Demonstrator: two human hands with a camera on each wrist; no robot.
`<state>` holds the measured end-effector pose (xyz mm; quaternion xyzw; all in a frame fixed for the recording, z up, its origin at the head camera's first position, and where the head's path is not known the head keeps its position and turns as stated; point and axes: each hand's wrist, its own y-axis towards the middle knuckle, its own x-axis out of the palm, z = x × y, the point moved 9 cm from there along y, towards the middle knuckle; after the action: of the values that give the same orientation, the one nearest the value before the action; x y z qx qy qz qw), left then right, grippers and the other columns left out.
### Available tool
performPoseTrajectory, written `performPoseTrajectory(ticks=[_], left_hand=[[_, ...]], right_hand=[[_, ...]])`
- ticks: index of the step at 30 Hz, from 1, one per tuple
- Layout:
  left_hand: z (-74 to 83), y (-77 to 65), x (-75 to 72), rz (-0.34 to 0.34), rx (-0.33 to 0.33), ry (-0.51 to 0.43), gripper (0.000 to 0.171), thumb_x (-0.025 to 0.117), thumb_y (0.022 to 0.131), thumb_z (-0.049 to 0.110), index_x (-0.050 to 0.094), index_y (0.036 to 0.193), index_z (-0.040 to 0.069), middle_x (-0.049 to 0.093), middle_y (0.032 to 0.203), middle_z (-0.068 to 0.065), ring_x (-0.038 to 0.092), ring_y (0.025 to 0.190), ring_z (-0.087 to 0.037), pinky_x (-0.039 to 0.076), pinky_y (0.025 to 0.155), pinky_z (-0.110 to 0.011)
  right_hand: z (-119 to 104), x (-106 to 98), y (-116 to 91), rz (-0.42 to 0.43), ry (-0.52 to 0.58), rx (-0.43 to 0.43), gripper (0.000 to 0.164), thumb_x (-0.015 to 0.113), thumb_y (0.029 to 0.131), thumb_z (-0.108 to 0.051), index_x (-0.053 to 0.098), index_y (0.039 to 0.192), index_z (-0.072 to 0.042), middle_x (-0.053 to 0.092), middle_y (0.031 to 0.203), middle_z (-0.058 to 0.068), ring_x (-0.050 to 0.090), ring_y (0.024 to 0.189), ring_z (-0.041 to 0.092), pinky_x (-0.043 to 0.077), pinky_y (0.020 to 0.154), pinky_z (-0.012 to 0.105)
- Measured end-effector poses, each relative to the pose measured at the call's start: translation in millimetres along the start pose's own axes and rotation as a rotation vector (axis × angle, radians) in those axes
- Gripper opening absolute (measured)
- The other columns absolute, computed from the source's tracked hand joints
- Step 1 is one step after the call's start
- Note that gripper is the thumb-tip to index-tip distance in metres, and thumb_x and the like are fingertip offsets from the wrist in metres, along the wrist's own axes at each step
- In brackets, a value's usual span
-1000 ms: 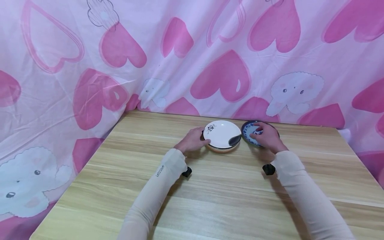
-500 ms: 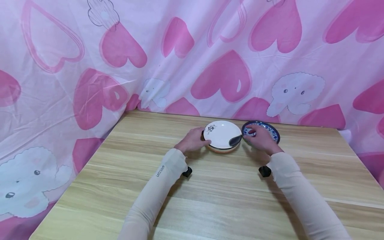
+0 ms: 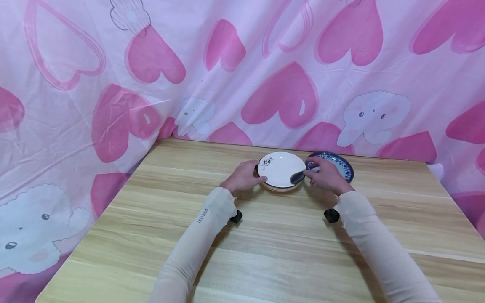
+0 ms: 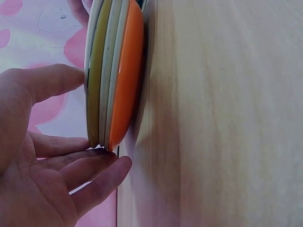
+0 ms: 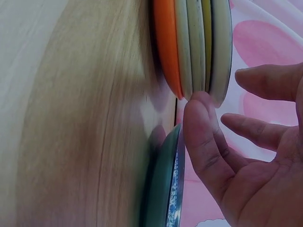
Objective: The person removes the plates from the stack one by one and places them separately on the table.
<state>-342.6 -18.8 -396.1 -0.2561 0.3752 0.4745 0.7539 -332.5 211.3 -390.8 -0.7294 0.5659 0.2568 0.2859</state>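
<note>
A stack of several small plates stands near the table's back edge. On top is a white plate (image 3: 281,170) with a dark flower sprig and a black patch. Below it an olive plate (image 4: 98,90), pale ones and an orange plate (image 4: 127,75) at the bottom show edge-on. My left hand (image 3: 244,176) touches the stack's left side, thumb at the top rim and fairly straight fingers along the edges. From the right, my right hand (image 3: 326,174) reaches the stack with fingertips at the plate edges; its thumb stands apart from the rim in the right wrist view.
A blue-and-white patterned plate (image 3: 344,166) lies just right of the stack, partly covered by my right hand. The wood-grain table (image 3: 280,252) ends at a pink curtain (image 3: 227,97) with hearts behind it.
My right hand has moved left from over the blue-patterned plate to the stack's right side, uncovering more of that plate. The left hand and the stack have hardly moved.
</note>
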Motion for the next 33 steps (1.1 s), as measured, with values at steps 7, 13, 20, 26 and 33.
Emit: performPoseTrajectory(ticks=[7, 13, 20, 26, 33], left_hand=[[-0.5, -0.7, -0.8, -0.004, -0.006, -0.006, 0.039, 0.070, 0.093, 0.033, 0.061, 0.122, 0.008, 0.067, 0.113, -0.005, 0.058, 0.101, -0.018, 0.050, 0.090, -0.032], [-0.7, -1.0, -0.3, -0.012, -0.009, -0.010, 0.042, 0.070, 0.093, 0.034, 0.061, 0.125, 0.008, 0.067, 0.116, -0.005, 0.058, 0.104, -0.018, 0.051, 0.094, -0.033], [0.2, -0.1, 0.1, -0.011, -0.005, 0.000, 0.041, 0.070, 0.093, 0.034, 0.061, 0.125, 0.009, 0.067, 0.115, -0.004, 0.059, 0.103, -0.017, 0.051, 0.092, -0.032], [-0.9, 0.1, 0.3, -0.008, 0.002, 0.008, 0.040, 0.070, 0.093, 0.034, 0.061, 0.123, 0.009, 0.067, 0.112, -0.004, 0.058, 0.101, -0.017, 0.050, 0.090, -0.031], [-0.6, 0.7, 0.8, -0.007, 0.005, 0.010, 0.040, 0.070, 0.093, 0.035, 0.062, 0.123, 0.009, 0.067, 0.113, -0.004, 0.058, 0.102, -0.017, 0.050, 0.091, -0.032]], right_hand=[[-6.1, 3.8, 0.2, -0.004, 0.029, -0.014, 0.056, 0.058, 0.100, -0.018, 0.039, 0.150, 0.000, 0.052, 0.137, 0.030, 0.070, 0.080, 0.023, 0.060, 0.073, 0.036], [-10.0, 8.0, 0.4, -0.008, 0.068, -0.030, 0.057, 0.059, 0.099, -0.015, 0.038, 0.150, 0.000, 0.051, 0.135, 0.031, 0.070, 0.081, 0.026, 0.061, 0.073, 0.036], [-12.0, 11.4, 2.9, -0.007, 0.065, -0.047, 0.057, 0.058, 0.099, -0.016, 0.038, 0.151, 0.001, 0.048, 0.136, 0.029, 0.068, 0.080, 0.023, 0.060, 0.072, 0.034], [-13.2, 15.1, 4.1, -0.011, 0.065, -0.040, 0.056, 0.059, 0.099, -0.018, 0.040, 0.150, 0.000, 0.046, 0.140, 0.029, 0.068, 0.078, 0.020, 0.059, 0.071, 0.031], [-14.6, 16.1, 3.0, -0.013, 0.089, -0.037, 0.056, 0.058, 0.100, -0.017, 0.039, 0.150, 0.000, 0.048, 0.137, 0.029, 0.068, 0.077, 0.019, 0.060, 0.073, 0.031]])
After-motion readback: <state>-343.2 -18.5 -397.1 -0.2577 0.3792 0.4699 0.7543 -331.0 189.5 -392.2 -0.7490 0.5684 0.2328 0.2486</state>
